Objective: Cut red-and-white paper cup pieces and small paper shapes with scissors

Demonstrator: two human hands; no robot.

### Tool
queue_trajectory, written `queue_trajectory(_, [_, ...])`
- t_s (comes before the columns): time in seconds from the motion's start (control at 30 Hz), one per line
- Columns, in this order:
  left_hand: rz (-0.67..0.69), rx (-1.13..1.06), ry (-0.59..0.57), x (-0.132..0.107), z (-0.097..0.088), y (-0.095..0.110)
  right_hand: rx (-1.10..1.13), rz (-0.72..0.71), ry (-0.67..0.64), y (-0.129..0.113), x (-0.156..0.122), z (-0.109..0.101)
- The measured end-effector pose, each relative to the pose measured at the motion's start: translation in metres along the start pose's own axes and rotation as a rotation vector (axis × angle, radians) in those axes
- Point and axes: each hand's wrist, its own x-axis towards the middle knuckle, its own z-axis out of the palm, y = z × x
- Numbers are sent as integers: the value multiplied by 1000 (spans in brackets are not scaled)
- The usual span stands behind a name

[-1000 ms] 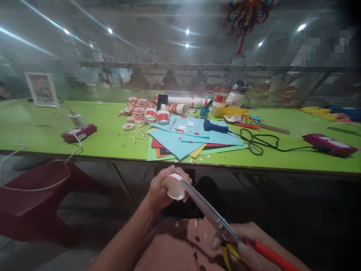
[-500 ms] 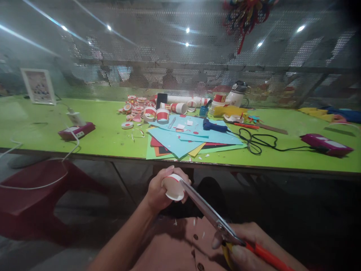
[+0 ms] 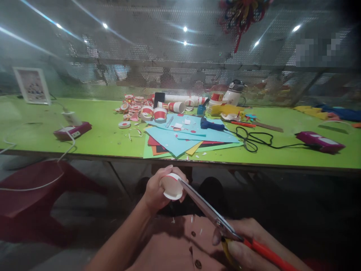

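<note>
My left hand (image 3: pixel 154 191) is wrapped round a paper cup (image 3: pixel 173 188), its open end tilted toward me and its rim partly cut away. In my right hand (image 3: pixel 248 241) is a pair of scissors (image 3: pixel 207 206) with one red and one yellow handle. The blades look nearly closed, and their tips touch the upper right edge of the cup. Both hands are in front of the table's edge, above my lap. A few small paper scraps (image 3: pixel 173 220) lie on my clothing.
On the green table (image 3: pixel 104 143) lie blue paper sheets (image 3: pixel 177 143), a blue glue gun (image 3: pixel 213 125) with a looped black cord, paper cups (image 3: pixel 160 113) and a pile of cut cup pieces (image 3: pixel 132 105). Purple power strips (image 3: pixel 320 142) sit right and left. A red stool (image 3: pixel 31 188) stands lower left.
The view has shifted slightly, so the table's things appear a little further left. The scissors still touch the cup's edge; the blades look slightly more closed. Both hands keep their hold.
</note>
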Motion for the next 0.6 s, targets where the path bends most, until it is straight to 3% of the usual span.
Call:
queue_trajectory(0.3, [-44,101,24,1,-5,1,-55,25,12,5,-4,1])
queue_trajectory(0.43, [-116,270,107,1,-6,8,-225,52,63,-2,-4,3])
queue_trajectory(0.6, [-123,306,141,1,-5,10,-389,43,97,-8,-5,6])
